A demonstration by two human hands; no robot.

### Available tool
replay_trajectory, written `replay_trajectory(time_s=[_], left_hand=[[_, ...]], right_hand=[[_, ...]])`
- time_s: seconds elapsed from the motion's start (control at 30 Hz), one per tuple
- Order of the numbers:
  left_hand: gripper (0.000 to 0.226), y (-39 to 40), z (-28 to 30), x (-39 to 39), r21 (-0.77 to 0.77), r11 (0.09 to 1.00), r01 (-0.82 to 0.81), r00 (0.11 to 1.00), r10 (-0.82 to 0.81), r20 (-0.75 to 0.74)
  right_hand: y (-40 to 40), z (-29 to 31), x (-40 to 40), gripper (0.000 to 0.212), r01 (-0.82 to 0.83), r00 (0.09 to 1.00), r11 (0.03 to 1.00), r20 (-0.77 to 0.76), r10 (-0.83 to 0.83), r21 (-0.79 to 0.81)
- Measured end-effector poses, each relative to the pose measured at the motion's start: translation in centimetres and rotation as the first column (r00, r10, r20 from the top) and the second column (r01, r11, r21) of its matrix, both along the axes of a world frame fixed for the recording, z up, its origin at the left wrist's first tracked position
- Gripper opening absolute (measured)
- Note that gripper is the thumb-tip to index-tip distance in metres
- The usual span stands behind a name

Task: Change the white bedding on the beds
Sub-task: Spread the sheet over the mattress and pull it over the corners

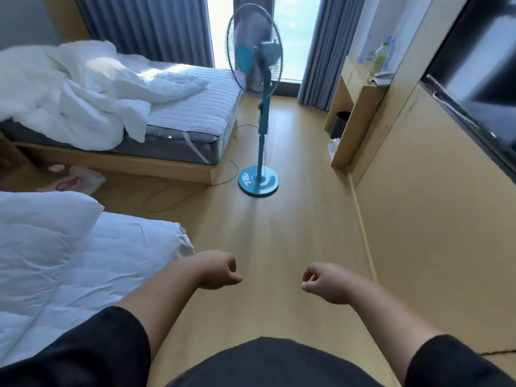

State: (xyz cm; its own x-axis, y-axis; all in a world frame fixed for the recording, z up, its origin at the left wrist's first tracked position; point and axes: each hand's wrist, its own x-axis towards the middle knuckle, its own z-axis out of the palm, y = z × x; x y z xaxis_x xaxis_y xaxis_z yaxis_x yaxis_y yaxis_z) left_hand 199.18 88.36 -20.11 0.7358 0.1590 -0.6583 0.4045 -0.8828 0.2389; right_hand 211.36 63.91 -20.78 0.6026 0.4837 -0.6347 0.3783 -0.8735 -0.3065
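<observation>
Honestly nothing readable here. The plastic bag (75, 181) on the floor, way past the fingers (233, 276) of the left hand (220, 272) between the two beds, has some red print on it, but it's just a smear, can't make out a single letter. The bottle (378, 58) up on the desk, far beyond the right hand (324, 282) and off to its right, has a greenish label that's too blurry to read too. No numbers, brands or signs anywhere else that I can pick out.
</observation>
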Motion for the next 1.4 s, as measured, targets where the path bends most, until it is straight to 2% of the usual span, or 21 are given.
replay_trajectory(time_s=[0.2,0.37,0.57,0.67,0.77,0.97,1.03,1.1,1.17,1.3,1.4], left_hand=[[0.037,9.6,0.6,4.7,-0.025,0.959,-0.283,0.959,0.283,0.01],[0.038,19.8,-0.8,7.9,-0.001,0.895,-0.446,0.895,0.445,-0.01],[0.037,34.7,-1.2,15.9,0.009,0.886,-0.464,0.885,0.464,-0.033],[0.035,42.3,0.3,20.1,0.018,0.874,-0.485,0.874,0.484,0.027],[0.035,47.4,1.5,23.4,-0.023,0.828,-0.56,0.826,0.56,0.061],[0.038,57.3,-0.4,27.5,-0.028,0.768,-0.64,0.768,0.639,-0.031],[0.039,61.0,-1.0,28.9,-0.032,0.717,-0.696,0.718,0.695,-0.044],[0.039,64.8,-1.1,30.0,-0.045,0.627,-0.778,0.628,0.777,-0.039],[0.034,68.4,-1.0,30.2,-0.039,0.52,-0.853,0.521,0.854,-0.009],[0.032,72.7,0.1,27.9,-0.046,0.294,-0.955,0.295,0.956,-0.007],[0.037,74.5,-0.1,24.2,-0.059,0.111,-0.992,0.113,0.993,-0.038]], right_hand=[[14.2,3.2,11.4,0.031,-0.313,0.949,0.947,0.021,0.315,-0.063],[27.4,2.2,18.3,0.034,-0.498,0.864,0.86,0.017,0.502,-0.113],[42.7,1.6,26.4,0.028,-0.542,0.831,0.828,0.057,0.554,-0.144],[49.3,2.3,30.3,0.029,-0.531,0.836,0.838,0.087,0.542,-0.124],[54.9,2.3,33.8,0.028,-0.52,0.848,0.847,0.053,0.528,-0.107],[68.0,-0.3,40.7,0.022,-0.592,0.806,0.805,-0.022,0.592,-0.042],[73.4,-1.4,42.9,0.011,-0.637,0.77,0.771,-0.048,0.636,-0.001],[79.3,-1.7,44.8,0.012,-0.695,0.717,0.719,-0.063,0.694,0.011],[85.4,-1.4,46.7,0.007,-0.75,0.66,0.661,-0.048,0.75,0.004],[97.3,-0.6,48.1,0.012,-0.804,0.594,0.594,-0.006,0.805,0.029],[104.9,-0.5,45.7,0.014,-0.889,0.457,0.457,-0.008,0.889,0.03]])
